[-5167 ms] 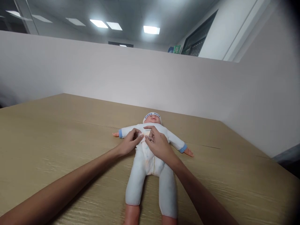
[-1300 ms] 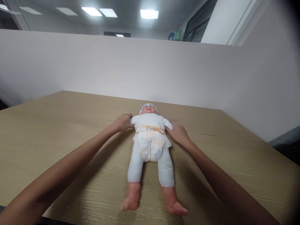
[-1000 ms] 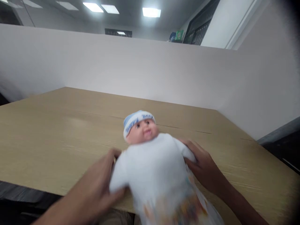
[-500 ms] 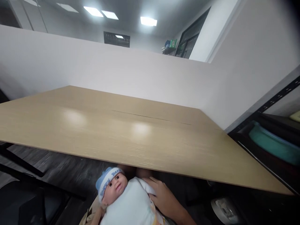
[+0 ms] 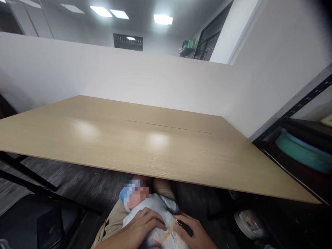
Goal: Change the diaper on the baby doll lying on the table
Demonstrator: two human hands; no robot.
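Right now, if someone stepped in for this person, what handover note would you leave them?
Left hand: lies on the doll, fingers spread over its white top.
Right hand: rests at the doll's side, by the diaper.
Doll: off the table, held low in the person's lap below the near table edge, head toward the table, diaper on.
Done: doll is diapered and lifted off the tabletop.
Left: set the doll down somewhere; the grip looks loose, so firm it up before moving it.
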